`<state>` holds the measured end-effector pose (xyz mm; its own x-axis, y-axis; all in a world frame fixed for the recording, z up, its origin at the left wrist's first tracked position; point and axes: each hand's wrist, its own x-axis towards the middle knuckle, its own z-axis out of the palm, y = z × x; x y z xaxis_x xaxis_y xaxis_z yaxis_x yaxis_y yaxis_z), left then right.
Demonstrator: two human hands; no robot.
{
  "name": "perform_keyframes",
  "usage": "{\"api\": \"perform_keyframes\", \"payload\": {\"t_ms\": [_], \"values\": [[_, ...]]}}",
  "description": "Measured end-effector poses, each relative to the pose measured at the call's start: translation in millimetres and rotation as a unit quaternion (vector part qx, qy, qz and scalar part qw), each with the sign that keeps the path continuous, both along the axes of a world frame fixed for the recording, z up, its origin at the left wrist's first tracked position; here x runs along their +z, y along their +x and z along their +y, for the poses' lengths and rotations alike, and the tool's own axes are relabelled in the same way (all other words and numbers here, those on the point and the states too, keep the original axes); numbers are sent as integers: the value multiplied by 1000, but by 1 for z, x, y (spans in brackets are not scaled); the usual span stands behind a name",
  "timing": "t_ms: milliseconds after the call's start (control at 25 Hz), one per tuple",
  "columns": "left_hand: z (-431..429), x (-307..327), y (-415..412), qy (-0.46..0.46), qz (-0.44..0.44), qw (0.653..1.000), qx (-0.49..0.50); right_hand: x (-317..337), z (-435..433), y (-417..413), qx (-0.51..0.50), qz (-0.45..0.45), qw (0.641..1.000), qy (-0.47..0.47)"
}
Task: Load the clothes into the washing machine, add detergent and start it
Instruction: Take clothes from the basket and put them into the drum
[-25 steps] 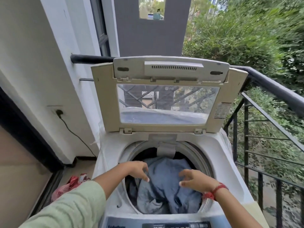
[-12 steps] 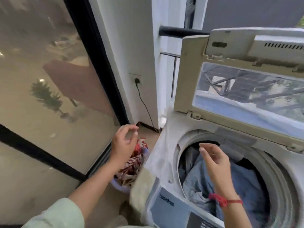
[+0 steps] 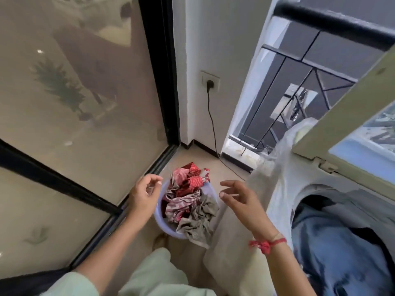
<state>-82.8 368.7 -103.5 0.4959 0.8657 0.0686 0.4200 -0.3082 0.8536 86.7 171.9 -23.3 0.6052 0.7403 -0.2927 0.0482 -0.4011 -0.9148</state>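
Hovering left hand (image 3: 145,197) and right hand (image 3: 241,201), apart and empty, over clothes (image 3: 186,189) in the basin (image 3: 159,221) beside the washing machine (image 3: 277,189). Might spill the grey garment (image 3: 198,227), draped over the near rim, onto the floor (image 3: 222,167).

The left arm wears a pale green sleeve (image 3: 70,284) that leaves the forearm bare. A red thread bracelet (image 3: 266,245), knotted, circles the wrist of the right hand (image 3: 241,202). Below shows pale green cloth (image 3: 158,274), perhaps trousers.

the washing machine (image 3: 316,189) runs off the right edge, so its lid (image 3: 342,116) and the blue clothes (image 3: 342,242) inside show only in part. the left hand (image 3: 142,197) hides some of the basket (image 3: 159,223). the glass (image 3: 74,103) at upper left shows only blurry shapes.
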Motion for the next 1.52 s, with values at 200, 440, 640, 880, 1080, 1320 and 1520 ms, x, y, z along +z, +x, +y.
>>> {"api": "perform_keyframes", "payload": {"t_ms": [200, 440, 640, 880, 1080, 1320, 1520], "values": [[83, -71, -10, -84, 129, 984, -90, -64, 85, -10, -72, 53, 992, -89], [139, -143, -1, -154, 291, 918, -221, -150, 123, -19, -121, 80, 971, -192], [154, -201, 22, -181, 346, 871, -297, -219, 154, 4, -136, 61, 955, -255], [167, -282, 92, -120, 322, 889, -302, -333, 208, 72, -48, -124, 935, -328], [172, -339, 119, -121, 241, 914, -302, -430, 229, 129, 105, -211, 863, -447], [201, -340, 75, -97, 256, 928, -254, -431, 219, 126, 77, -170, 893, -410], [182, -266, 51, -134, 272, 906, -295, -324, 190, 71, -108, -102, 954, -260]]}}
